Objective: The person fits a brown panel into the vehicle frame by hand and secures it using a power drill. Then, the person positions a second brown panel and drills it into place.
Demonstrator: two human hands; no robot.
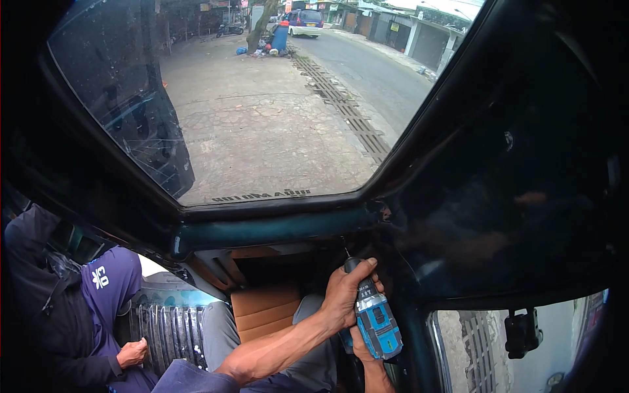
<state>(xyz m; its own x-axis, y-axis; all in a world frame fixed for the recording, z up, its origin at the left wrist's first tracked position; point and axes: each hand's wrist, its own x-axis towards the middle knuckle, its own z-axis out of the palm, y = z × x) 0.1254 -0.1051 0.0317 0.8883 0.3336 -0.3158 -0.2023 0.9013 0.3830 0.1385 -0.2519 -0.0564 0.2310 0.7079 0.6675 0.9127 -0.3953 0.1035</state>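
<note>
A blue and black cordless drill (379, 327) is held between my two hands, its thin drill bit (347, 247) pointing up toward the dark panel under the window. My left hand (345, 295) wraps round the drill's front end near the chuck, thumb along the top. Lower down, my right hand (364, 346) grips the drill from below and is partly hidden behind its body. The bit's tip comes right at the edge of the dark trim (314, 247).
At the left sits another person in a dark jacket (52, 314), a closed hand (133, 354) near a black ribbed part (171, 337). A tan seat (262, 311) lies below. Above, a framed window (275, 131) faces pavement and road. A black fitting (522, 333) hangs at the right.
</note>
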